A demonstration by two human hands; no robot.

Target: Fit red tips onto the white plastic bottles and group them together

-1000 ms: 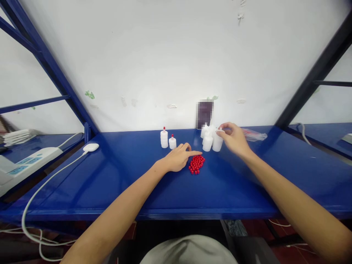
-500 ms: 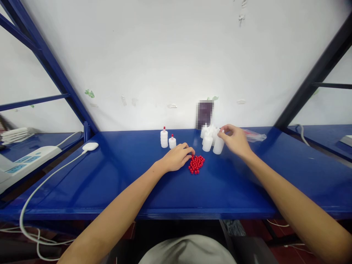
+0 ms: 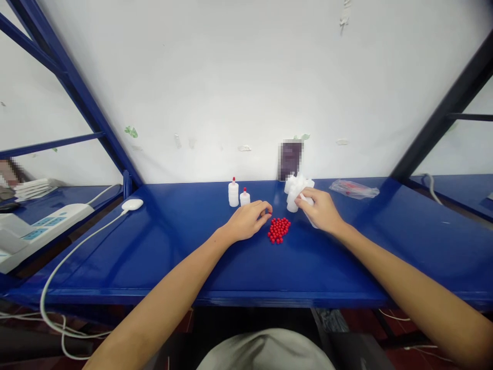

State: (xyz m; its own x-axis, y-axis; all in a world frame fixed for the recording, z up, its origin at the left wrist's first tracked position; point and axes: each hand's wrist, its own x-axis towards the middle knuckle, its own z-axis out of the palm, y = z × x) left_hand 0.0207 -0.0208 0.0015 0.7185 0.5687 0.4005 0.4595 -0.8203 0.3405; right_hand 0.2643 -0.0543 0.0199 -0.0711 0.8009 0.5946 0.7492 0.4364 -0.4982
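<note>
A small heap of red caps (image 3: 279, 229) lies on the blue shelf (image 3: 192, 257). My left hand (image 3: 248, 221) rests just left of the heap, fingers curled, thumb and forefinger pinched on one red cap at its edge. My right hand (image 3: 321, 211) is closed around a white uncapped bottle (image 3: 308, 201), tilted, close to the heap's right side. Behind it stands a cluster of white uncapped bottles (image 3: 295, 187). Two white bottles with red caps (image 3: 238, 194) stand upright further left, near the wall.
A clear plastic bag (image 3: 354, 188) lies at the back right. A white mouse-shaped device (image 3: 132, 204) with a cable sits at the left, beyond it a white power strip (image 3: 34, 231). Blue frame struts rise at both sides; a white wall closes the back.
My right hand has lifted one white bottle out of the cluster and brought it toward me, near the caps. My left hand's fingers have curled from pointing into a pinch at the heap's edge.
</note>
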